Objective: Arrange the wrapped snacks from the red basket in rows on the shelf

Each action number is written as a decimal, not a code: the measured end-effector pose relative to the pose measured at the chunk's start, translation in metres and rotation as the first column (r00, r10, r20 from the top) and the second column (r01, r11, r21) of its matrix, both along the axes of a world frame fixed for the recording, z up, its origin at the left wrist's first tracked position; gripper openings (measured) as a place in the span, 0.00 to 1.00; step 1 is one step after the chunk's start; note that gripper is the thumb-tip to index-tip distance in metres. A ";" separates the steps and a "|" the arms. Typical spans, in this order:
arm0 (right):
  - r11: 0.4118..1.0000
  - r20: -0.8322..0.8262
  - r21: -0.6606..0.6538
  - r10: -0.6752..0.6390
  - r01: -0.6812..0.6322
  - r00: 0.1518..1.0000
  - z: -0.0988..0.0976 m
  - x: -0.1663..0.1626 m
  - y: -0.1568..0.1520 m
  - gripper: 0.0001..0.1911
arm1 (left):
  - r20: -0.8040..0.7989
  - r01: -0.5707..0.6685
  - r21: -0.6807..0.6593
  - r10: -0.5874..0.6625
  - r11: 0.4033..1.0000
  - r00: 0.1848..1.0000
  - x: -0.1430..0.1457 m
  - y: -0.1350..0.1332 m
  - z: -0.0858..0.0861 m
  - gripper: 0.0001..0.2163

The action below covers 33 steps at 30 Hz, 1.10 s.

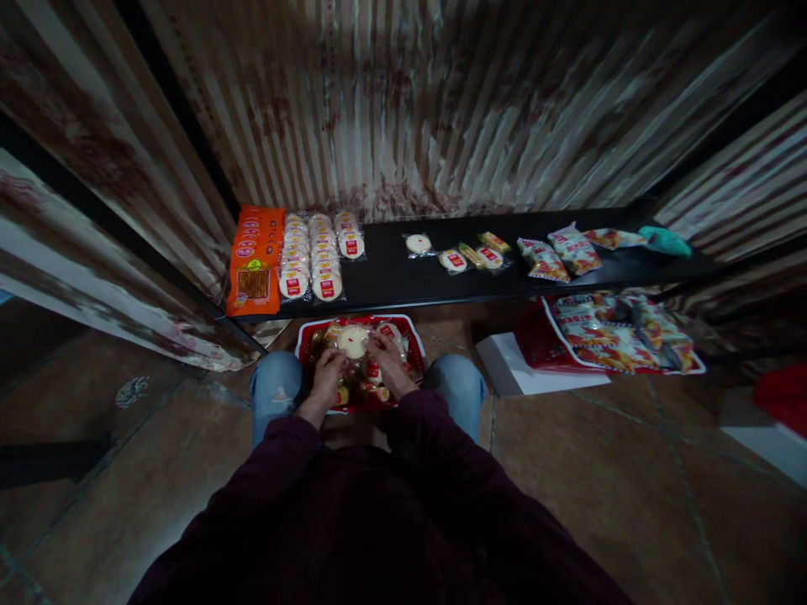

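Observation:
A red basket with a white rim (416, 329) sits between my knees, filled with small wrapped snacks. Above its contents is a round white cracker in a clear wrapper (353, 341). My left hand (326, 378) pinches the wrapper at its lower left. From the other side, my right hand (389, 365) has its fingers closed at the wrapper's right edge. The fingertips are dim and partly blend with the packets behind them. Ahead on the black shelf (384, 281), wrapped round crackers (324, 260) overlap in rows.
Orange snack packs (257, 260) stand at the shelf's left end. A single cracker (418, 244), small yellow packets (495, 242) and chip-like bags (543, 259) lie farther right. A second basket of bags (624, 332) rests on a white box (504, 363). Striped curtain (409, 109) hangs behind.

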State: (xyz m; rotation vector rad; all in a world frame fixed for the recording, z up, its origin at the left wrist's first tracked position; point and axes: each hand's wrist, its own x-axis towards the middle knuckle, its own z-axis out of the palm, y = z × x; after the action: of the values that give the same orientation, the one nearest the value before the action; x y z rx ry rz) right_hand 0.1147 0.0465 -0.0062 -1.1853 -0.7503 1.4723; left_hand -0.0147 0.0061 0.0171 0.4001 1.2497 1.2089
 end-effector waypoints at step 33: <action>0.996 0.049 -0.026 -0.088 0.089 0.995 0.020 -0.002 -0.012 0.17 | -0.405 0.157 0.210 -0.060 0.965 0.912 0.020 -0.006 0.012 0.20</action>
State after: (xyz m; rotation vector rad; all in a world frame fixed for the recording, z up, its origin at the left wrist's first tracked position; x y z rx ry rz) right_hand 0.1126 0.0340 0.0142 -1.2638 -0.7026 1.3896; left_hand 0.0056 0.0004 0.0287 0.9197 1.4044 1.2215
